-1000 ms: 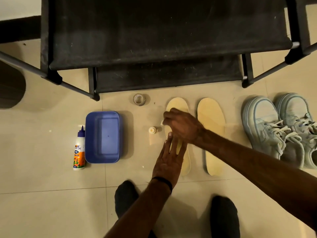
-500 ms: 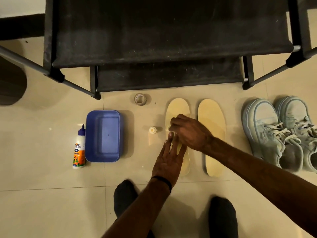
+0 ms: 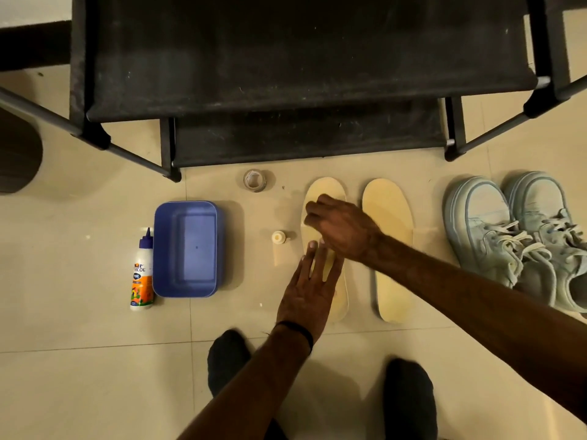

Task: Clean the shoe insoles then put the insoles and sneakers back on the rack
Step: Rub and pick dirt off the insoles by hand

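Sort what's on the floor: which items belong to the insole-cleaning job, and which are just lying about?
Job:
- left insole, held flat by the left hand while the right hand rubs it
- right insole
- sneakers
- rack

Lying about, untouched:
- glue bottle
- blue tub
- tape roll
- small bottle

Left of the right grip (image 3: 341, 228) stand a small bottle (image 3: 278, 237), tub (image 3: 185, 249) and glue bottle (image 3: 141, 274); right lie a second insole (image 3: 389, 223) and sneakers (image 3: 514, 239); beyond, the rack (image 3: 286, 74).

Hidden under both hands, middle of the left insole (image 3: 324, 192); cut off at three o'clock, the outer sneaker (image 3: 546, 217); unreadable, bottle (image 3: 142, 274) label.
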